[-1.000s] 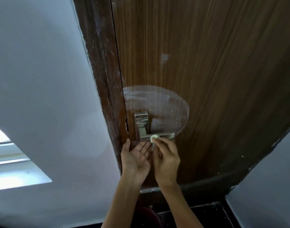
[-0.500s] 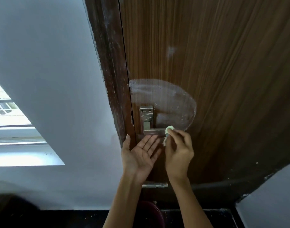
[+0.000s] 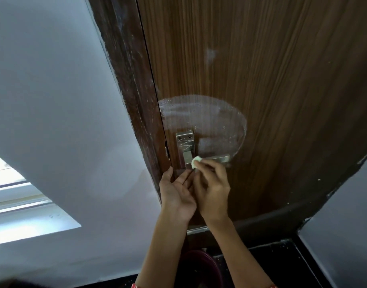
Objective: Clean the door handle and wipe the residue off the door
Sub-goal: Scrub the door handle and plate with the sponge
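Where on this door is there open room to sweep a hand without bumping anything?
Free: the wood door right of and above the whitish residue, and the strip right of the right hand below the lever. Crowded: round the handle, where the right hand pinches a small white pad and the open left hand lies beside it, by the door frame.

no text, label, brand or number can be read anywhere; the handle plate point(image 3: 184, 143) bears only a white zigzag scribble, not letters.
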